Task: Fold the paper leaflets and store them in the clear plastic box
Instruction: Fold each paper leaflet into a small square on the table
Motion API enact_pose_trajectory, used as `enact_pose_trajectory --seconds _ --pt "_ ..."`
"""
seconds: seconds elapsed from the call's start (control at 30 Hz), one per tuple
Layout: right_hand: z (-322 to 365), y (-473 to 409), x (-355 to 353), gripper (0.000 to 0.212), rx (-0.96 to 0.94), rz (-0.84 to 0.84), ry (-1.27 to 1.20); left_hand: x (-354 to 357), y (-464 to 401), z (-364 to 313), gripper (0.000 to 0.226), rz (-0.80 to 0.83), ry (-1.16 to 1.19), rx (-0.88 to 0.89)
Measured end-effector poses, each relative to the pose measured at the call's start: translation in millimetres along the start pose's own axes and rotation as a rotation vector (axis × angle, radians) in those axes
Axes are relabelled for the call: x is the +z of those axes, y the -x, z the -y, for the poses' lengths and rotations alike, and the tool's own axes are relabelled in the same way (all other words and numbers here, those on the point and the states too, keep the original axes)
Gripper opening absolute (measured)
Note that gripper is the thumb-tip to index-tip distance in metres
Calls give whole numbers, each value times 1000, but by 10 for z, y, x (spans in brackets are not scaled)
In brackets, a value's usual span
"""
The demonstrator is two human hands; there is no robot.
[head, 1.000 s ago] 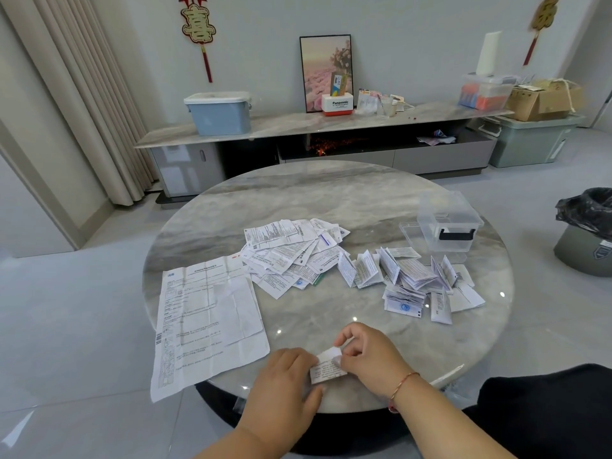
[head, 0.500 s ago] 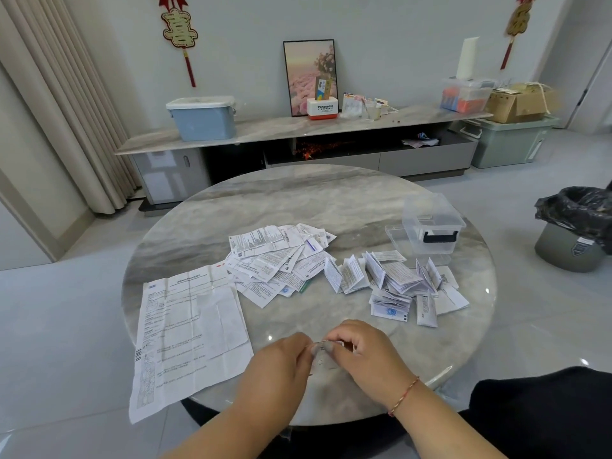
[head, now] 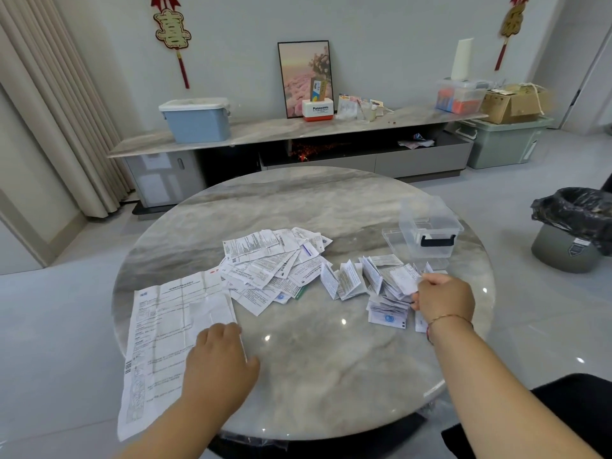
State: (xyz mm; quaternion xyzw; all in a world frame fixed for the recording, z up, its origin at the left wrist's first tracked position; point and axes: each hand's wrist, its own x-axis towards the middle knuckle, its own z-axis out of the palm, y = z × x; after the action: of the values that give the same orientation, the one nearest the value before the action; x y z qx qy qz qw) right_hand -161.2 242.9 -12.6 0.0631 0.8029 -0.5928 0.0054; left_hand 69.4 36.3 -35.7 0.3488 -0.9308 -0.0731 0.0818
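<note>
My hands have parted: my right hand (head: pixel 442 298) pinches the small folded white leaflet (head: pixel 404 279) over the folded pile (head: pixel 385 293); my left hand (head: pixel 220 362), relaxed, reaches the large unfolded sheet (head: pixel 165 339) beneath it next.

Between the left grip (head: pixel 220 362) and the right grip (head: pixel 442 298) the tabletop (head: pixel 331 359) lies bare. Folded leaflets (head: pixel 371 283) crowd just left of the right grip; the clear plastic box (head: pixel 430 231) stands just beyond it. A large sheet (head: pixel 165 342) lies under the left grip.
</note>
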Motion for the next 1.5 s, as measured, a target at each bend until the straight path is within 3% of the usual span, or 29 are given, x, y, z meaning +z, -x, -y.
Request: enact_pose_trajectory --seconds 0.07,0.13,0.23,0.3,0.4,0.5,0.53,0.6,0.67,0.77,0.93,1.03,1.17,1.3,1.5 --pt "-2 -115 32 15 -10 34 87 26 -13 126 63 117 -104 -28" --pt "10 -155 43 23 -52 66 241 40 -10 233 74 221 -141 -38" --pt "106 9 24 20 -187 14 371 35 20 327 74 227 -216 9" --pt "155 144 22 20 -318 -74 402 42 21 339 63 126 -243 74" --pt "163 305 73 28 -485 -128 392 49 9 380 21 9 -180 188" --pt "146 499 137 23 -612 -41 375 40 45 373 60 -98 -107 265" --pt "127 559 168 20 -658 7 382 69 56 370 56 -73 -61 260" --pt "75 668 242 18 -702 132 413 95 122 345 20 -82 102 241" --pt "11 763 305 18 -702 253 457 170 172 323 27 -122 220 186" --pt "-97 864 354 17 -693 369 491 257 147 374 33 -115 207 125" --pt "-370 1055 335 12 -556 565 539 359 -43 551 28 -79 212 70" --pt "-548 1171 353 18 -503 711 587 336 -133 572 14 -79 248 58" --pt "-604 1165 352 14 -487 723 541 296 -174 573 4 -80 177 90" --pt "-625 1129 350 13 -503 711 510 337 -174 615 14 -114 45 252" --pt "-612 1135 325 26 -523 692 486 252 -89 379 16 -334 -1 459"
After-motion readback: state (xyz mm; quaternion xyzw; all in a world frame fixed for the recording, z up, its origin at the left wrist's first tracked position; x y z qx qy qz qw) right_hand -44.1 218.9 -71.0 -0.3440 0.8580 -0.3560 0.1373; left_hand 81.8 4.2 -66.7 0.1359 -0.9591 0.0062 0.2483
